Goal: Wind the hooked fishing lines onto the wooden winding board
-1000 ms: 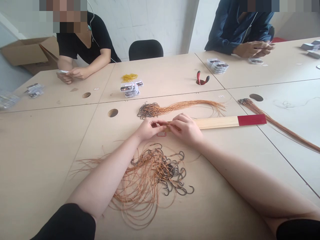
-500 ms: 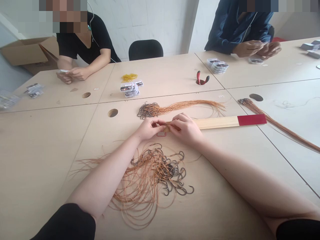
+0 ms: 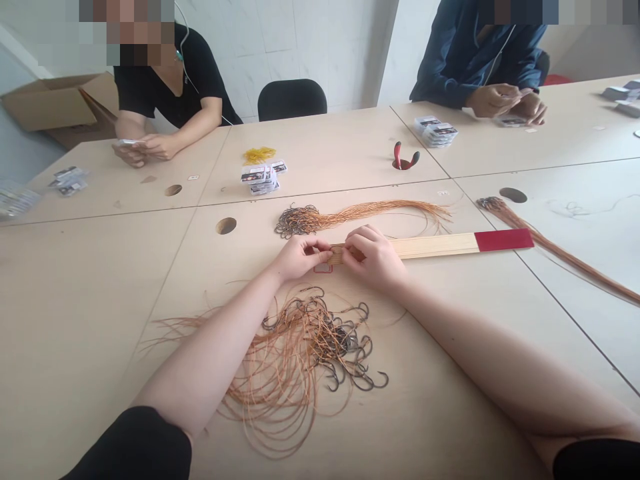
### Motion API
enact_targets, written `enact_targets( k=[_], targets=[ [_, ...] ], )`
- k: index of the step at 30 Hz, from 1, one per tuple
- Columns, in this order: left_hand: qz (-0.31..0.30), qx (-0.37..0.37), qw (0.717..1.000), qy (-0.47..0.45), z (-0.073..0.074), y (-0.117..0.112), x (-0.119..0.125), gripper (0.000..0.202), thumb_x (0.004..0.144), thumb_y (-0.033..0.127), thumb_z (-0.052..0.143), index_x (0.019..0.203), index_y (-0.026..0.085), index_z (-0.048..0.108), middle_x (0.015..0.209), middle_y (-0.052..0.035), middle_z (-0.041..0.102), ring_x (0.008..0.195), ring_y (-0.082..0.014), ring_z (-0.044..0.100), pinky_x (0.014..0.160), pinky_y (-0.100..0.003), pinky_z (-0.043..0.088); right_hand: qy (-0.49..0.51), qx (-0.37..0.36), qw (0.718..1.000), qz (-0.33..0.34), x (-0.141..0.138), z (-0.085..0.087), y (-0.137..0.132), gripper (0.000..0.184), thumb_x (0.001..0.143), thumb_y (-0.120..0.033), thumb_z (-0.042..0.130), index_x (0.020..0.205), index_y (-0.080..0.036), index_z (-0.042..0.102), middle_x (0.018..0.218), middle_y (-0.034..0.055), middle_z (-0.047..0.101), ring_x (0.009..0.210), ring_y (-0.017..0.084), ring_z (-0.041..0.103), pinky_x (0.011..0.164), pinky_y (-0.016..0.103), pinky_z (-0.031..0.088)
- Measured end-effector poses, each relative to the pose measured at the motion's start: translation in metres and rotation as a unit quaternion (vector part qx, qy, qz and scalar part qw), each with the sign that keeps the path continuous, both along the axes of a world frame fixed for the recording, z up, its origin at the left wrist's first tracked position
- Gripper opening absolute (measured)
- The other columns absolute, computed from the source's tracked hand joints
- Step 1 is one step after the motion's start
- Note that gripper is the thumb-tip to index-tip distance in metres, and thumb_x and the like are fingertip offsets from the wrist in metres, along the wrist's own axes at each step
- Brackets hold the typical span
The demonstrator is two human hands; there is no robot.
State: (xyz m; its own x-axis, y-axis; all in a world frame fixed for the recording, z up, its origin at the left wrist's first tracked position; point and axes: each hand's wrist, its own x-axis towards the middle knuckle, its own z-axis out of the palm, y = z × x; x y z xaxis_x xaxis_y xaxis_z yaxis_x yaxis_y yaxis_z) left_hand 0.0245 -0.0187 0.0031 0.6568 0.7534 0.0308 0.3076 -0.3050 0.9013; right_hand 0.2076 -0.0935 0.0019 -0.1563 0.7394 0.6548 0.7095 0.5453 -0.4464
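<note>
A long flat wooden strip (image 3: 435, 246) with a dark red end lies across the table, thin line running along it. At its left end, my left hand (image 3: 301, 257) pinches the strip's tip between thumb and fingers. My right hand (image 3: 373, 257) rests over the strip just beside it, fingertips closed together; what they pinch is too small to make out. Nearer to me lies a loose heap of fish hooks (image 3: 345, 340) tied to orange-brown line (image 3: 280, 380), partly under my left forearm. Beyond my hands is a neater bundle of hooked lines (image 3: 360, 215).
Another hook bundle (image 3: 560, 241) lies at the right. Farther back are stacked small plastic boxes (image 3: 260, 179), yellow pieces (image 3: 259, 155), more boxes (image 3: 436, 132) and red-handled pliers (image 3: 399, 157) standing in a table hole. Two people sit opposite, handling small items.
My right fingertips have shifted slightly right along the strip, uncovering more of its left end. My left hand stays put. The hands of the person at the right have moved slightly.
</note>
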Motion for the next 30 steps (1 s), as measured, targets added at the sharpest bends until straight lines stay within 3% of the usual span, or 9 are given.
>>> enact_targets(
  k=[11, 18, 30],
  targets=[
    [-0.013, -0.021, 0.999, -0.027, 0.0049, -0.0037, -0.0026, 0.029, 0.07, 0.034, 0.07, 0.09, 0.014, 0.066, 0.08, -0.0038, 0.065, 0.055, -0.0069, 0.052, 0.051, -0.022, 0.042, -0.011, -0.007, 1.0, 0.017, -0.0001, 0.0006, -0.0005, 0.009, 0.082, -0.014, 0.05, 0.075, -0.019, 0.053, 0.079, 0.0055, 0.055, 0.079, 0.018, 0.049, 0.071, 0.032, 0.045],
    [-0.005, -0.001, 1.0, -0.008, 0.0027, -0.002, -0.0011, 0.025, 0.072, 0.031, 0.068, 0.09, 0.014, 0.067, 0.078, -0.0036, 0.065, 0.053, -0.0063, 0.049, 0.05, -0.021, 0.041, -0.025, -0.001, 0.999, 0.02, 0.0, -0.002, 0.001, 0.011, 0.084, -0.017, 0.051, 0.08, -0.019, 0.061, 0.085, 0.0063, 0.056, 0.084, 0.018, 0.048, 0.074, 0.032, 0.047],
    [0.003, 0.004, 1.0, 0.002, 0.0029, -0.0016, 0.0004, 0.028, 0.072, 0.033, 0.068, 0.094, 0.016, 0.068, 0.075, -0.0022, 0.063, 0.052, -0.0056, 0.045, 0.049, -0.02, 0.039, -0.039, -0.002, 0.999, -0.001, 0.0005, -0.0024, 0.0017, 0.01, 0.084, -0.017, 0.052, 0.079, -0.018, 0.061, 0.085, 0.0069, 0.056, 0.085, 0.018, 0.048, 0.075, 0.032, 0.046]
  ],
)
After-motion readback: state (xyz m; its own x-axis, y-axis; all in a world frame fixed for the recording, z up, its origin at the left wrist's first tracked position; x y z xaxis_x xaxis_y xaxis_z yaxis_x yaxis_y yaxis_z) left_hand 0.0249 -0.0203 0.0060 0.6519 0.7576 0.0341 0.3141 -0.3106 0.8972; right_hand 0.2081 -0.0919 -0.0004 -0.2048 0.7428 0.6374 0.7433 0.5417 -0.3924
